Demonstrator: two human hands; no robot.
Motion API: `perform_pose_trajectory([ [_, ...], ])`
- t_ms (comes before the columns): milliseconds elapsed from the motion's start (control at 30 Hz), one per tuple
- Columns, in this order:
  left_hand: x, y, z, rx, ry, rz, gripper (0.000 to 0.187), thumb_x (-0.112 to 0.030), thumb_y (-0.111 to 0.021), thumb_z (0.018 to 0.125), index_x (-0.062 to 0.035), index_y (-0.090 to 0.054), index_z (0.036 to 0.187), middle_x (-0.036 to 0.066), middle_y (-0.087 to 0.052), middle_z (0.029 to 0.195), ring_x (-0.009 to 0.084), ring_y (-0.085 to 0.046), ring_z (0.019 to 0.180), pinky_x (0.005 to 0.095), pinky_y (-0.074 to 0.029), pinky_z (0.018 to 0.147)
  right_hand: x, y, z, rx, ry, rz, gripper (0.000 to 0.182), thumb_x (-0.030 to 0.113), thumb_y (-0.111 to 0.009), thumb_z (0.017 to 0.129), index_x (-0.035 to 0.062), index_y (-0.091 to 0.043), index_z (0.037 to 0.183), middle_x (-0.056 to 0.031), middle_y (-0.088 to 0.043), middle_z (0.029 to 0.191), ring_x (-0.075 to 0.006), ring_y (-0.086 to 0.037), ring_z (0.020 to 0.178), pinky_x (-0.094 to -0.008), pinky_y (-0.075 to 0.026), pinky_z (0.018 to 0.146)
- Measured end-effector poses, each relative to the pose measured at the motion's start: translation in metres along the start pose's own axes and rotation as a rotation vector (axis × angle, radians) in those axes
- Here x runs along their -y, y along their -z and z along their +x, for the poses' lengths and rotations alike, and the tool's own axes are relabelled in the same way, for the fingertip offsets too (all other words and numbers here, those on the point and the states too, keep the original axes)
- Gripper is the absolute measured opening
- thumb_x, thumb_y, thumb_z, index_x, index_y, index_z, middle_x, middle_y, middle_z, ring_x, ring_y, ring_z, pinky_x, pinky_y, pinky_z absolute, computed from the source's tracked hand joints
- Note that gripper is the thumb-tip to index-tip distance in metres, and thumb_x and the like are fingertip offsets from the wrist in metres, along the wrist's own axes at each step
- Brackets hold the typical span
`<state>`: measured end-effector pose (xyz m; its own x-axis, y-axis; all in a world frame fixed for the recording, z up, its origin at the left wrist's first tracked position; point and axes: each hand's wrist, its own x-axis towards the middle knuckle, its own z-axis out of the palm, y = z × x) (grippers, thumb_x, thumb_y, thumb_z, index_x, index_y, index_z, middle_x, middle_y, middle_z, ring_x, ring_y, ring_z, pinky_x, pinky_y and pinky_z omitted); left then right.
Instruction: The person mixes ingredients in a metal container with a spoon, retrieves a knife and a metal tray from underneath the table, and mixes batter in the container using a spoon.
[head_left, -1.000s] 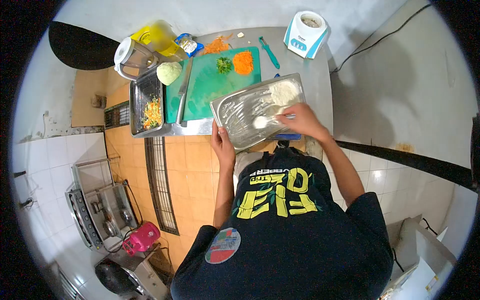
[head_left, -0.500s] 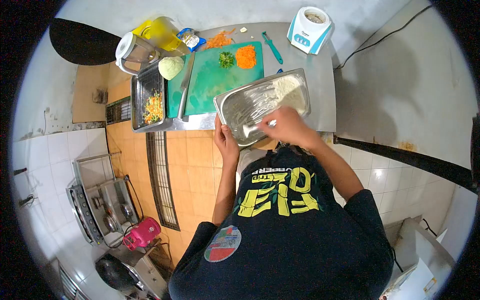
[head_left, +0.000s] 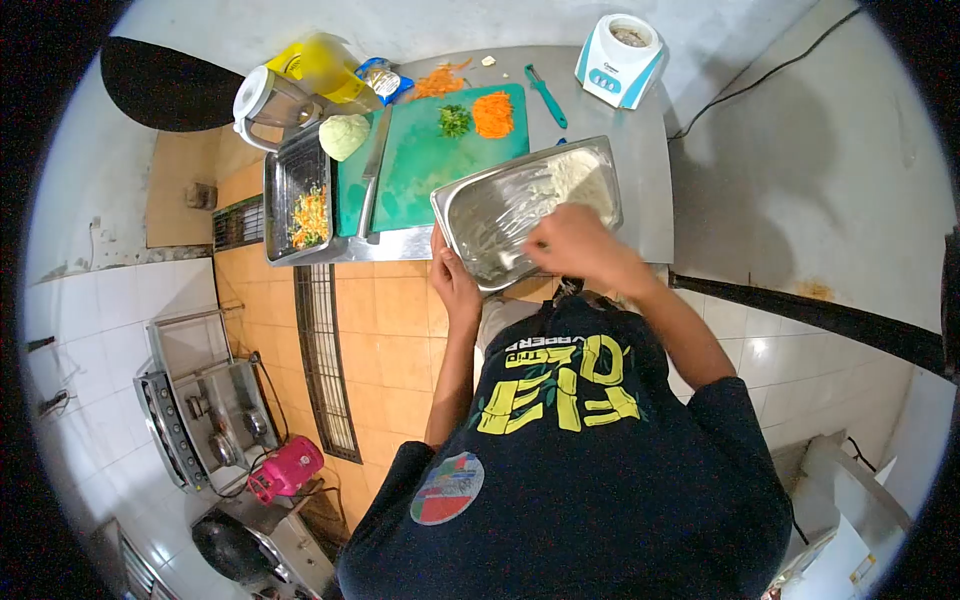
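A deep rectangular steel pan [head_left: 470,225] is tilted over the front edge of the steel table. Pale creamy paste [head_left: 580,178] lies thick at its far right end and is smeared in streaks over the bottom. My left hand [head_left: 457,283] grips the pan by its near left corner, thumb on the outer wall. Closed in a fist, my right hand [head_left: 580,243] is over the near side of the pan. It hides most of what it holds, a pale spoon-like utensil that showed a moment earlier.
On a green cutting board [head_left: 430,180] are grated carrot [head_left: 493,115], chopped greens [head_left: 454,121] and a knife [head_left: 373,175]. Cut cabbage [head_left: 343,136] and a tray [head_left: 270,230] of mixed vegetables are at left, near a blender jug [head_left: 268,105]. A peeler [head_left: 546,97] and blender base [head_left: 618,62] stand right.
My right hand has shifted slightly up and right within the pan, and the utensil's pale end has gone out of sight. My left hand keeps its grip on the pan.
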<state>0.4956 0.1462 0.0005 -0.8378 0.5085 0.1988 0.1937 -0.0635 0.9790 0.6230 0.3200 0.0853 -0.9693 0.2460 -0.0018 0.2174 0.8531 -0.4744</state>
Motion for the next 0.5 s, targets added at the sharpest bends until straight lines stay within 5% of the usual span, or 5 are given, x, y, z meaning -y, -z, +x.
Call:
perform_pose_trajectory([
  [100, -0.005, -0.003, -0.003, -0.024, 0.013, -0.022, 0.062, -0.042, -0.036, 0.109, 0.0078, -0.044, 0.145, 0.020, -0.047, 0.149, 0.0268, -0.045, 0.137, 0.0379, -0.033, 0.113, -0.043, 0.018, -0.011, 0.093, -0.168, -0.072, 0.023, 0.031, -0.070, 0.084, 0.0096, -0.079, 0.082, -0.0169, -0.068, 0.066, -0.0368, -0.067, 0.065, -0.0468, -0.054, 0.065],
  [200, -0.006, -0.003, -0.005, -0.038, 0.098, -0.030, 0.061, -0.042, -0.035, 0.110, 0.0067, -0.043, 0.146, 0.018, -0.050, 0.145, 0.0249, -0.048, 0.132, 0.0369, -0.036, 0.110, -0.010, 0.011, -0.010, -0.119, -0.064, 0.154, 0.024, 0.032, -0.070, 0.085, 0.0091, -0.078, 0.080, -0.0176, -0.068, 0.067, -0.0369, -0.067, 0.065, -0.0465, -0.054, 0.064],
  [267, -0.016, -0.006, 0.001, -0.065, 0.147, -0.004, 0.061, -0.042, -0.033, 0.110, 0.0061, -0.043, 0.146, 0.017, -0.055, 0.139, 0.0231, -0.052, 0.125, 0.0362, -0.041, 0.106, 0.027, 0.005, -0.005, -0.025, -0.024, 0.135, 0.025, 0.033, -0.070, 0.087, 0.0102, -0.079, 0.083, -0.0187, -0.069, 0.069, -0.0371, -0.067, 0.063, -0.0455, -0.055, 0.065],
  [333, -0.009, -0.002, 0.004, -0.041, 0.147, -0.045, 0.059, -0.040, -0.033, 0.110, 0.0062, -0.043, 0.146, 0.018, -0.051, 0.144, 0.0238, -0.049, 0.130, 0.0355, -0.037, 0.109, 0.014, -0.012, -0.003, 0.017, -0.049, 0.033, 0.030, 0.037, -0.064, 0.086, 0.0106, -0.076, 0.077, -0.0199, -0.068, 0.069, -0.0403, -0.067, 0.067, -0.0520, -0.054, 0.067],
  [500, -0.010, -0.003, 0.011, -0.113, 0.312, -0.067, 0.061, -0.044, -0.033, 0.110, 0.0038, -0.042, 0.148, 0.017, -0.051, 0.143, 0.0247, -0.051, 0.128, 0.0365, -0.040, 0.107, -0.044, 0.000, -0.024, -0.065, -0.182, 0.076, 0.029, 0.033, -0.060, 0.091, 0.0101, -0.074, 0.080, -0.0199, -0.067, 0.069, -0.0402, -0.067, 0.065, -0.0523, -0.054, 0.067],
])
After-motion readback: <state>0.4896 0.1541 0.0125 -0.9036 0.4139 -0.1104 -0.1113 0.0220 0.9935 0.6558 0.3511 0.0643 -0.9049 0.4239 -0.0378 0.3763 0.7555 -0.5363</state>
